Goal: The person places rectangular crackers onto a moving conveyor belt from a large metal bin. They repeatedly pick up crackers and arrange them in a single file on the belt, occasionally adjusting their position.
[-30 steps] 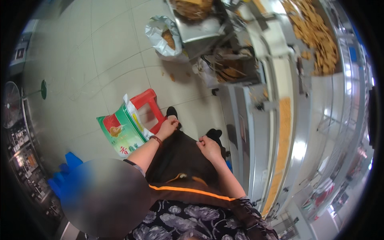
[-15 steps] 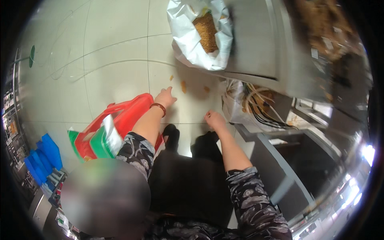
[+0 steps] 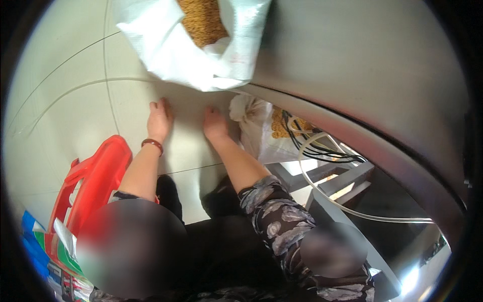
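Both hands reach down close to the pale tiled floor, below a white woven sack filled with golden-brown grain-like stuff. My left hand, with a reddish-brown bangle on its wrist, has its fingers bent inward. Beside it, a short gap away, my right hand is curled closed. Whatever either hand may pinch is hidden by the fingers. To the right of my right hand stands a knotted whitish bag with similar golden-brown contents.
A large grey metal panel overhangs the right side. Black cables and a pale hose loop over a dark metal frame. At left stands a red plastic object with cut-outs, near blue items.
Both hands have moved forward and closer together, and my left fingers have curled in. The view has moved nearer the sack. Orange-brown bits seen on the floor earlier no longer show.
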`<state>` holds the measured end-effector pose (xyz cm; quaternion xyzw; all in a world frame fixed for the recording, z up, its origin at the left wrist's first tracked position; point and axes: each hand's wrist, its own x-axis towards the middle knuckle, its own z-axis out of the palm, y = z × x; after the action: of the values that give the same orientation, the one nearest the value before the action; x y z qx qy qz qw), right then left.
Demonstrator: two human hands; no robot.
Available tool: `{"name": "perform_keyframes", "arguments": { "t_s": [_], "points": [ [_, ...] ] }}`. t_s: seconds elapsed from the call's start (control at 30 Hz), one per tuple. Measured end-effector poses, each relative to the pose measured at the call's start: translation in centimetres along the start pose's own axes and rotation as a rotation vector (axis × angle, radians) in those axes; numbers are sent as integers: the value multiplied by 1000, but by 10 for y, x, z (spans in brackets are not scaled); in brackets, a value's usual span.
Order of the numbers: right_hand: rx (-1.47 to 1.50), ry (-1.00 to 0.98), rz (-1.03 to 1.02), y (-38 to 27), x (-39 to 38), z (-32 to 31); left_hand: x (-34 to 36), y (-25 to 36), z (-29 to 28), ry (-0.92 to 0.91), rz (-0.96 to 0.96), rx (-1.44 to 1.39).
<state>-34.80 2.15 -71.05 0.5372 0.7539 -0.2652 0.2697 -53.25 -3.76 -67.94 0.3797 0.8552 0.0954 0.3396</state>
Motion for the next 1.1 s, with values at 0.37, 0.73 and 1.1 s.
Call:
{"name": "perform_keyframes", "arguments": {
  "t_s": [0.37,0.73,1.1],
  "points": [
    [614,-193,165,28,-48,18,15,-11,-4,-63,-55,69],
    [1290,-155,339,14,-205,-41,-153,43,1,-749,-452,-963],
    [848,534,-301,-35,-242,-94,-201,52,-83,-827,-736,-1662]
  ]
}}
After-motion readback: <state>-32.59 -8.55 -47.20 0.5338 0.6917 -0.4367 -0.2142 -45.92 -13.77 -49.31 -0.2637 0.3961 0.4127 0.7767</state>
